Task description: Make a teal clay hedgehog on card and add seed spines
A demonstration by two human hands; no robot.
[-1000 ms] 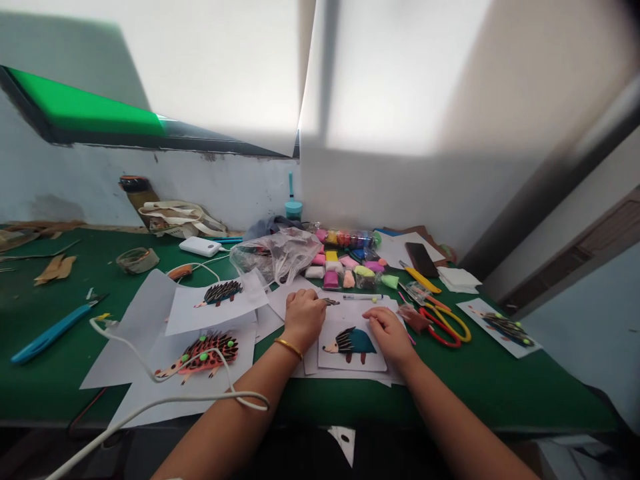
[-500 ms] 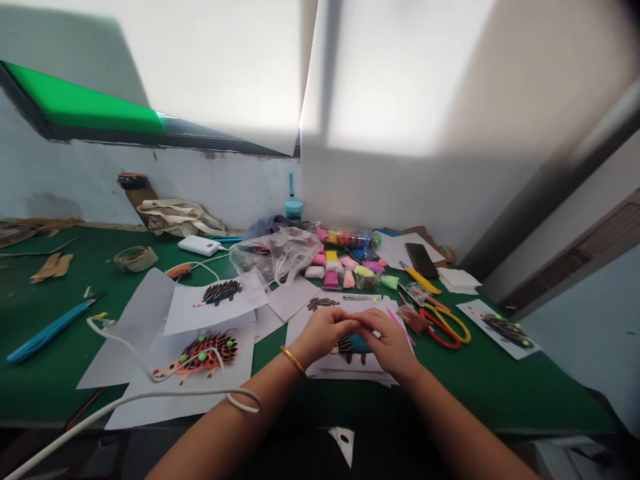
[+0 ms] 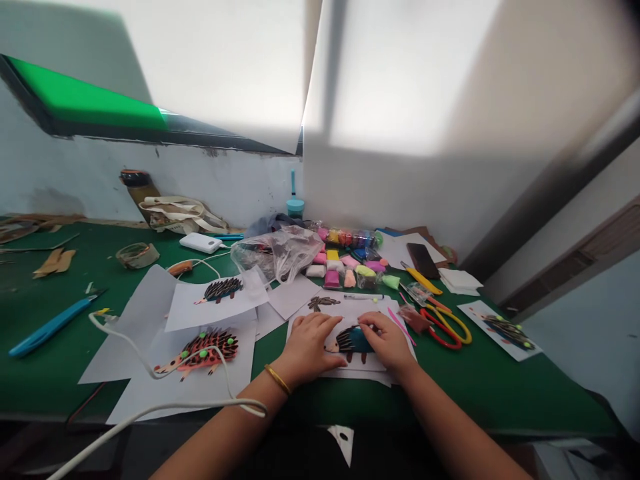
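Note:
On a white paper sheet (image 3: 357, 307) in front of me is a hedgehog figure (image 3: 354, 340) with a blue body, dark spines over its front part and brown feet. My left hand (image 3: 309, 347), a yellow bangle at its wrist, rests on the sheet beside the hedgehog's head, fingers and thumb spread. Over the hedgehog's back, my right hand (image 3: 391, 341) has thumb and fingertips pinched together; whatever they hold is too small to make out. A little pile of dark clay strips (image 3: 324, 303) lies higher on the sheet, with a pen (image 3: 364, 296) above it.
Bagged coloured clay (image 3: 333, 278) and a clear plastic bag (image 3: 280, 253) stand at the back. To the right are red-and-yellow scissors (image 3: 453, 327), a cutter (image 3: 423, 280) and a phone (image 3: 423, 260). Other hedgehog pictures (image 3: 210, 350) and a white cable (image 3: 165, 405) lie left.
My hands, previously together at the fingertips above the hedgehog, have separated. The left moved left and spread out on the sheet; the right lowered its pinched fingers to the hedgehog's back.

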